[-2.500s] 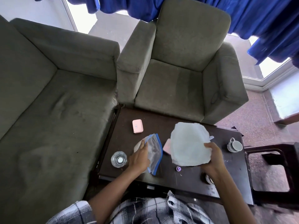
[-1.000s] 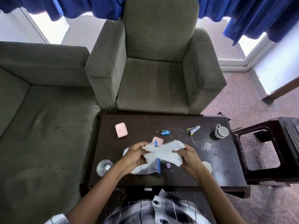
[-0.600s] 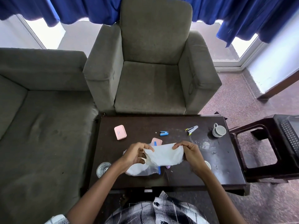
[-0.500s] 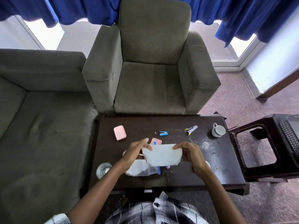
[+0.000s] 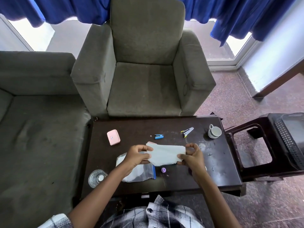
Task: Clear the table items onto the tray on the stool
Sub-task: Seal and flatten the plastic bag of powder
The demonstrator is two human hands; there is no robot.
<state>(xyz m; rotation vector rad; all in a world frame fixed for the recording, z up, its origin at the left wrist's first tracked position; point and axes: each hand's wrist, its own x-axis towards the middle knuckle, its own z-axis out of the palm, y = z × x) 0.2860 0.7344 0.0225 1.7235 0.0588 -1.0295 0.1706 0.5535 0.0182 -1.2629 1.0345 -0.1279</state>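
Observation:
Both hands hold a folded white cloth just above the dark table. My left hand pinches its left end and my right hand pinches its right end. Under the hands lies a clear zip bag with a blue strip and something white inside. A pink case, a small blue stapler, a silver clip tool, a white cup, a purple cap and a glass sit on the table. The dark tray rests on the stool at the right.
A grey armchair stands behind the table and a grey sofa runs along its left side. Blue curtains hang at the windows. The floor to the right is speckled stone.
The cloth was a wide open sheet held up in my right hand; both hands have folded it into a narrow strip. The view has swung right, bringing the tray into sight.

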